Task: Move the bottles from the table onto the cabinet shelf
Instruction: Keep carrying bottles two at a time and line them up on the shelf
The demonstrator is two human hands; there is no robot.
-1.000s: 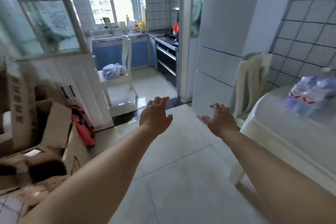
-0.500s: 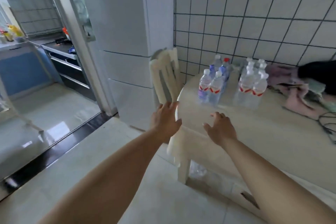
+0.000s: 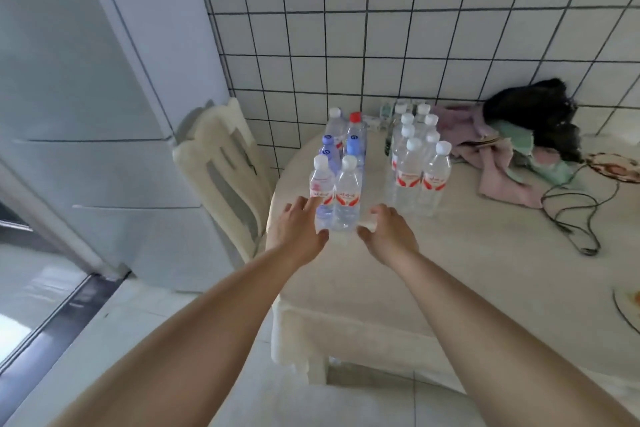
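Your left hand fingers spread, touching the near-left bottle; right hand relaxed, holding nothing | 12 o'clock: six-bottle cluster | 1 o'clock: about eight bottles | all upright on round white table, tiled wall behind; chair at 10 o'clock.

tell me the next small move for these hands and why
Probably close both hands round the nearest two bottles and lift. The left hand and right hand are open on either side of that front pair; the left fingers already reach one label, and neither hand grips anything yet on the table.
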